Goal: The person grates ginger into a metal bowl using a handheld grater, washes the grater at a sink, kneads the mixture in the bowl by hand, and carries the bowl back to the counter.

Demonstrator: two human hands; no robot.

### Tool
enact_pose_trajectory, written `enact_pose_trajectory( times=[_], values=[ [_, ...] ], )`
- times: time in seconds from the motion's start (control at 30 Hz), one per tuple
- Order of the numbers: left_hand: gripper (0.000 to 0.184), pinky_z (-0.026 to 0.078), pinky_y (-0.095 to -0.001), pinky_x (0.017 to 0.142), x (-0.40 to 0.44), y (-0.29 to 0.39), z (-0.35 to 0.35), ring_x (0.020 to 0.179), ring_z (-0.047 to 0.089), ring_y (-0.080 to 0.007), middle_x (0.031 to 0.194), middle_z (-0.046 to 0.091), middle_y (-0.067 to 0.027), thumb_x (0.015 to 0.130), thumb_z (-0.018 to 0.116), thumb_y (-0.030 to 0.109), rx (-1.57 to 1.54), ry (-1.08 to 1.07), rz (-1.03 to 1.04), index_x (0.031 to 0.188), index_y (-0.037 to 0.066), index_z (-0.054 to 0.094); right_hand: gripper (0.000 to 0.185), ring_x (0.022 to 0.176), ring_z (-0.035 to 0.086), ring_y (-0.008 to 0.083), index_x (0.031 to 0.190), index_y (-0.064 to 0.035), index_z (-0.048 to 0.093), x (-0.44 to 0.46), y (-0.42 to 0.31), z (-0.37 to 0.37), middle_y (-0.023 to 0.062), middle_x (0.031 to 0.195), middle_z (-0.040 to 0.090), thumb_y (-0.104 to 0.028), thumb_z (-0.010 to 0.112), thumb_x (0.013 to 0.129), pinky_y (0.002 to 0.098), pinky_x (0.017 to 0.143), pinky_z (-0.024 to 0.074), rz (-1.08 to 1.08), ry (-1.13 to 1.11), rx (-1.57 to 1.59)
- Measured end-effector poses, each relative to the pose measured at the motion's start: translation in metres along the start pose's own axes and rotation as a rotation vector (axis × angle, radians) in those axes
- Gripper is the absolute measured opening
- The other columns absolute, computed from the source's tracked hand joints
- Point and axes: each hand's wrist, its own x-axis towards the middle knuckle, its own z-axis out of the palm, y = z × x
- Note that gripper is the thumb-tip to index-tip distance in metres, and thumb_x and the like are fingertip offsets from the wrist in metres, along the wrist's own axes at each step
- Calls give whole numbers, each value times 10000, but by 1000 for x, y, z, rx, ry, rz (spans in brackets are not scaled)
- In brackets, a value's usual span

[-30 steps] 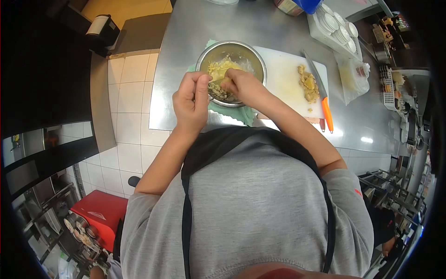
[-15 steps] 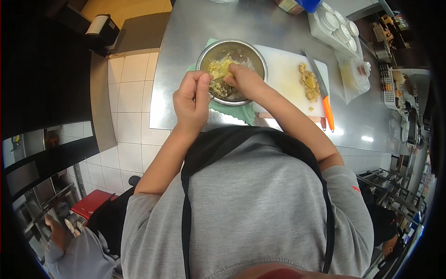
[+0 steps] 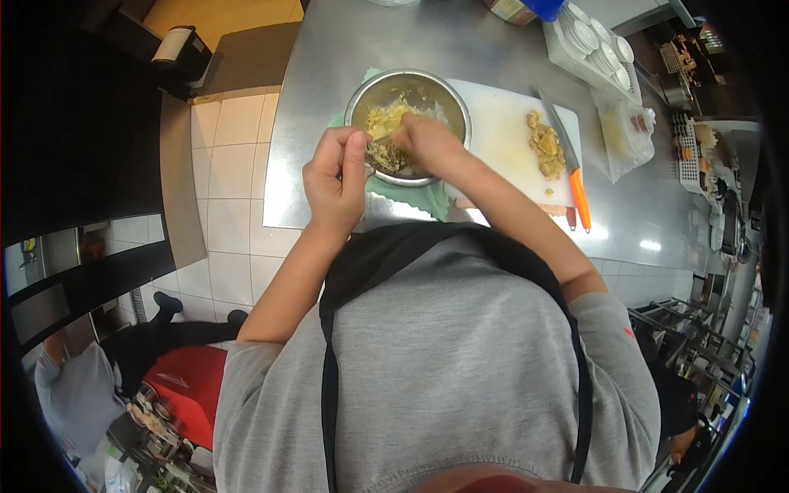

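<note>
A round steel bowl [image 3: 454,99] stands on a green cloth [image 3: 419,203] and holds pale yellow shredded food [image 3: 386,117]. My left hand [image 3: 339,171] is closed at the bowl's left rim, its thumb and fingers pinched on something too small to make out. Over the bowl's inside is my right hand [image 3: 431,145], closed, with its fingertips near the food; what they grip is hidden. Beside the bowl lies a white cutting board [image 3: 497,131] with a heap of brownish-yellow pieces [image 3: 546,148] and an orange-handled knife [image 3: 580,200] along its right edge.
A white crate [image 3: 569,62] of stacked small dishes is at the back right. Near it lies a clear plastic bag [image 3: 620,135]. A red bin [image 3: 189,386] stands at lower left, where a person in grey and black [image 3: 86,394] is visible. Another person's dark sleeve [image 3: 675,398] shows at lower right.
My right hand has shifted slightly around inside the bowl, while my left hand has barely moved. At lower left, a person has come into view and moved farther left, past the red bin.
</note>
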Motion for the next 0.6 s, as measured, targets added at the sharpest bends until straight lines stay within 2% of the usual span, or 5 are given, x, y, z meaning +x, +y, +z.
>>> enact_pose_trajectory(
  times=[0.17,0.4,0.47,0.57,0.6],
  values=[
    [145,264,-177,412,0,4,2,448,364,-1,506,441,46,898,481,122,11,20,0,817,22,548,275,875,556,360,917,20,494,-17,-22,-10,226,903,577,-246,503,847,423,771,424,-127,11,-19],
    [153,276,-182,420,1,4,1,462,368,-9,513,449,41,891,494,126,122,1,41,800,17,553,285,842,565,368,907,8,513,6,15,-2,215,873,591,-269,519,842,439,750,429,1,-85,-42],
    [151,281,-188,423,4,3,2,457,366,-16,517,448,28,885,506,128,102,2,3,791,20,555,285,770,591,304,916,-1,521,6,21,-11,188,811,599,-279,519,851,396,685,448,-54,-64,-51],
    [151,281,-187,426,3,-1,3,461,365,-16,526,453,26,883,510,129,140,-13,11,791,19,556,246,671,493,40,995,-89,527,-2,20,-30,-28,764,515,-302,515,872,178,546,383,137,-208,645],
    [151,281,-187,426,2,-1,2,461,365,-16,526,453,26,883,510,129,143,-16,8,791,19,556,246,671,493,40,995,-89,527,-5,20,-32,-28,764,515,-302,515,872,178,546,383,138,-208,649]
  ],
)
